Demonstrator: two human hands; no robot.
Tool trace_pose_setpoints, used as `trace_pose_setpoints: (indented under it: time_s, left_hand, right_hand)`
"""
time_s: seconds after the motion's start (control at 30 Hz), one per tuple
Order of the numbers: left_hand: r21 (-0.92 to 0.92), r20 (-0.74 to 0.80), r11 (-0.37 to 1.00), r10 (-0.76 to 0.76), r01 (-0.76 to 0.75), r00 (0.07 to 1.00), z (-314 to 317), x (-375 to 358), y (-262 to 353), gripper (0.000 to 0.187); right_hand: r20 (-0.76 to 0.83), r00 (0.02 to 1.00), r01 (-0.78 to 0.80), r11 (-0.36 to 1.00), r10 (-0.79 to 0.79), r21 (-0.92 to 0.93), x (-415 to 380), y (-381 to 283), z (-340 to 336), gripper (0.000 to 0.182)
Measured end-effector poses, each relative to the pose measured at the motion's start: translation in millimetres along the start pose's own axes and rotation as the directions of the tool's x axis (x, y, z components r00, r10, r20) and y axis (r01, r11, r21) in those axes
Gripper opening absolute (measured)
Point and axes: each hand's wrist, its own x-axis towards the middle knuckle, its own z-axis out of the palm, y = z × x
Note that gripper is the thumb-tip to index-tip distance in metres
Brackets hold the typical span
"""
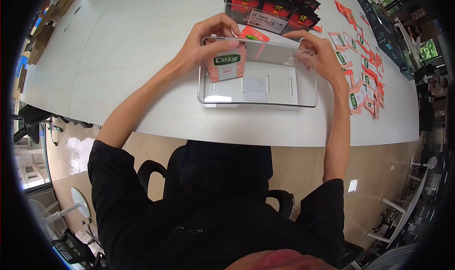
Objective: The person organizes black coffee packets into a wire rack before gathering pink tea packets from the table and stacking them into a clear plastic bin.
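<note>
Pinched the top of an upright Cozy sachet (226, 64) with the left hand (211, 40), laying the thumb over its front and curling the fingers behind. Had that sachet directly under the left hand, inside the left end of a clear container (258, 102), well apart from the right hand (318, 57). Bent the right hand around the container's far right corner, with fingertips visible through the clear wall; could not tell how firmly it was gripped. Saw a small translucent square (255, 89) near the container's middle, but could not tell whether inside or beneath.

Saw a loose orange packet (255, 35) just beyond the far rim, between both hands. Farther out, found a clear bin (237, 13) filled with red-and-black packets (276, 7), bearing a white label (267, 21). Noted scattered orange-and-white sachets (367, 80) to the right of the right hand, all on the pale table (128, 47).
</note>
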Motion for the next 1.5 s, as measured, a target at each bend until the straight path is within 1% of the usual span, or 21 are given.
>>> trace_pose_setpoints:
  time_s: [0.07,0.13,0.17,0.23,0.3,0.4,0.47,0.5,0.57,0.63,0.7,0.73,0.8,0.83,0.9,0.93,1.17,1.23,1.27,1.33,1.5]
  left_hand:
    - [-0.261,-0.054,0.964,-0.065,0.049,0.996,2,-1,-1,0.032]
    - [-0.314,-0.077,0.947,-0.096,0.067,0.992,2,-1,-4,0.037]
    - [-0.367,-0.095,0.926,-0.129,0.086,0.987,2,0,-5,0.044]
    - [-0.425,-0.135,0.900,-0.170,0.097,0.976,3,1,-4,0.047]
    - [-0.490,-0.158,0.865,-0.213,0.111,0.964,4,3,-5,0.049]
    - [-0.499,-0.223,0.819,-0.438,0.284,0.871,6,7,-2,0.047]
    - [-0.480,-0.206,0.823,-0.443,0.304,0.873,3,10,-6,0.043]
    - [-0.452,-0.221,0.833,-0.453,0.321,0.864,0,9,-8,0.039]
    - [-0.442,-0.219,0.843,-0.432,0.306,0.875,-1,9,-10,0.035]
    - [-0.402,-0.234,0.862,-0.424,0.310,0.875,-1,9,-10,0.036]
    - [-0.404,-0.239,0.860,-0.429,0.312,0.871,-1,8,-10,0.036]
    - [-0.408,-0.248,0.857,-0.435,0.313,0.866,-1,9,-10,0.036]
    - [-0.411,-0.255,0.854,-0.444,0.320,0.859,-1,8,-10,0.036]
    - [-0.402,-0.255,0.856,-0.444,0.323,0.859,-2,8,-10,0.036]
    - [-0.393,-0.254,0.859,-0.445,0.329,0.859,-2,9,-11,0.037]
    - [-0.393,-0.253,0.861,-0.437,0.322,0.863,-2,9,-12,0.036]
    - [-0.394,-0.237,0.865,-0.421,0.309,0.876,-4,8,-13,0.036]
    - [-0.395,-0.237,0.866,-0.418,0.305,0.877,-3,8,-13,0.036]
    - [-0.395,-0.233,0.867,-0.415,0.305,0.879,-4,8,-13,0.036]
    - [-0.394,-0.235,0.867,-0.416,0.305,0.878,-3,8,-14,0.036]
    - [-0.395,-0.222,0.857,-0.440,0.332,0.870,-3,9,-10,0.037]
  right_hand:
    - [0.027,0.999,-0.035,0.999,0.034,0.029,2,-2,3,0.038]
    - [0.079,0.994,0.068,0.993,-0.075,0.092,4,4,11,0.056]
    - [0.075,0.994,0.070,0.994,-0.077,0.090,5,4,15,0.056]
    - [0.112,0.990,0.099,0.992,-0.090,-0.079,8,0,23,0.064]
    - [0.125,0.991,0.068,0.992,-0.055,-0.108,7,-6,24,0.067]
    - [0.057,0.996,0.074,0.975,-0.063,-0.211,4,-7,25,0.070]
    - [0.013,0.958,0.283,0.941,-0.286,-0.187,6,4,22,0.057]
    - [0.005,0.964,0.263,0.945,-0.268,-0.196,5,5,17,0.057]
    - [-0.134,0.942,0.243,0.901,-0.308,-0.360,2,2,6,0.029]
    - [-0.190,0.954,0.138,0.904,-0.231,-0.406,-7,-3,-16,0.019]
    - [-0.506,0.852,-0.093,0.913,-0.134,-0.397,-11,10,-40,0.030]
    - [-0.503,0.854,-0.091,0.914,-0.133,-0.396,-15,19,-48,0.030]
    - [-0.668,0.736,-0.271,0.858,-0.108,-0.437,-25,47,-61,0.050]
    - [-0.669,0.736,-0.273,0.859,-0.103,-0.433,-31,75,-68,0.050]
    - [-0.650,0.754,-0.514,0.700,0.093,-0.496,-38,107,-71,0.066]
    - [-0.578,0.729,-0.641,0.662,0.367,-0.388,-43,103,-71,0.071]
    - [-0.454,0.756,-0.619,0.742,0.472,-0.258,-38,62,-67,0.063]
    - [-0.549,0.800,-0.495,0.786,0.244,-0.371,-32,60,-64,0.044]
    - [-0.547,0.802,-0.490,0.789,0.241,-0.371,-29,59,-63,0.044]
    - [-0.638,0.769,-0.370,0.838,0.033,-0.403,-23,47,-59,0.030]
    - [-0.673,0.727,-0.131,0.935,-0.136,-0.330,-11,28,-40,0.026]
